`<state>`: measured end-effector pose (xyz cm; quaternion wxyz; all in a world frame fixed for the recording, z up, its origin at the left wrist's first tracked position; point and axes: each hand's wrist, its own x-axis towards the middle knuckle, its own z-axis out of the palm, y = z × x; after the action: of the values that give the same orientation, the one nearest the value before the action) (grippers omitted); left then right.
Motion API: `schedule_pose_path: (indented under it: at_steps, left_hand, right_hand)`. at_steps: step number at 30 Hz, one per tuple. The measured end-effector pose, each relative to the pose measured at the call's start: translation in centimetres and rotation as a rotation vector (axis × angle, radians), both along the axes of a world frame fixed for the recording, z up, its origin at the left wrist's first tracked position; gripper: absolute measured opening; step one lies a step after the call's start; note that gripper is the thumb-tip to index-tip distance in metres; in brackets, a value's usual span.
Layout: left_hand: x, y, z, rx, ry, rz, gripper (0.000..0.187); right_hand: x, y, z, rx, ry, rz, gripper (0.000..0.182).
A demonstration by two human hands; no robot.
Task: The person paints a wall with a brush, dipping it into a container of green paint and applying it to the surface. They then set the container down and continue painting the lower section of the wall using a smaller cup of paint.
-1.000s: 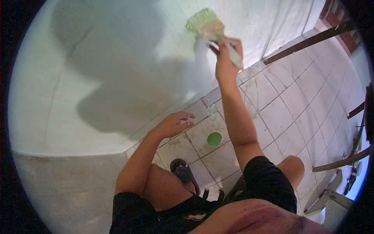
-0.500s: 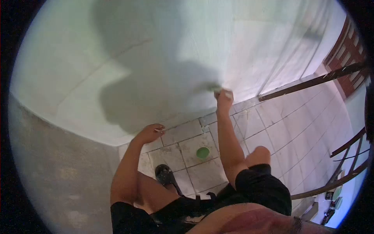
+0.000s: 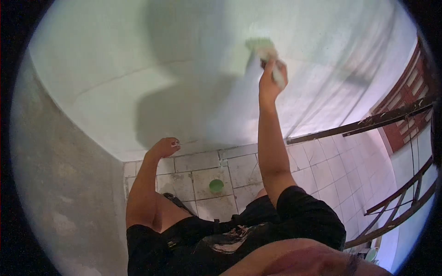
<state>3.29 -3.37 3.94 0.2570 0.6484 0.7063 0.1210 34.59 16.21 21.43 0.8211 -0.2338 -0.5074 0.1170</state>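
A wide paintbrush point(image 3: 259, 43) with green-tinted bristles is gripped in my right hand point(image 3: 273, 82), its pale handle running down through the fingers. Its bristles lie against the pale green wall point(image 3: 193, 96), or very close to it. Lower on the left, my left hand point(image 3: 163, 148) hovers near the foot of the wall with its fingers curled. Something small, thin and whitish shows at those fingertips, too small to name. Between my arms, a small round container point(image 3: 216, 185) with green inside stands on the tiled floor.
A bare grey cement wall point(image 3: 55, 184) rises at the left. Dark wooden poles point(image 3: 359, 124) and a ladder-like frame point(image 3: 400, 214) stand to the right, near a reddish-brown lattice point(image 3: 400, 101). Beneath me are white floor tiles point(image 3: 214, 207) with dirty patches.
My right hand has swept the brush upward along the wall. The left hand sits slightly further left and higher in view, still curled. The camera view has shifted.
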Motion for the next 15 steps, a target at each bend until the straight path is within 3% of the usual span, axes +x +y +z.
schedule_pose_path:
  at_steps: [1, 3, 5, 10, 12, 15]
  left_hand:
    - [0.6, -0.3, 0.2, 0.0, 0.025, 0.01, 0.042]
    - [1.1, -0.9, 0.7, -0.002, 0.062, 0.025, 0.041]
    - [1.1, -1.3, 1.2, -0.052, 0.003, -0.005, 0.04]
    - [-0.6, -0.7, 0.0, -0.047, -0.018, 0.067, 0.042]
    - [-0.6, -0.3, -0.2, -0.049, 0.026, 0.067, 0.043]
    - [0.0, 0.3, 0.5, -0.057, 0.132, 0.016, 0.045]
  right_hand:
    - [0.6, 0.4, -3.0, 0.029, -0.152, -0.177, 0.015]
    - [1.4, -0.5, -9.4, -0.18, -0.258, -0.14, 0.013]
    - [1.6, -1.2, -14.0, -0.123, -0.309, -0.164, 0.014]
    - [2.9, -3.1, -18.3, -0.404, -0.336, -0.117, 0.015]
    - [3.0, -1.1, -18.8, -0.602, -0.264, -0.037, 0.014]
    - [2.6, 1.0, -11.8, -0.664, -0.296, -0.05, 0.02]
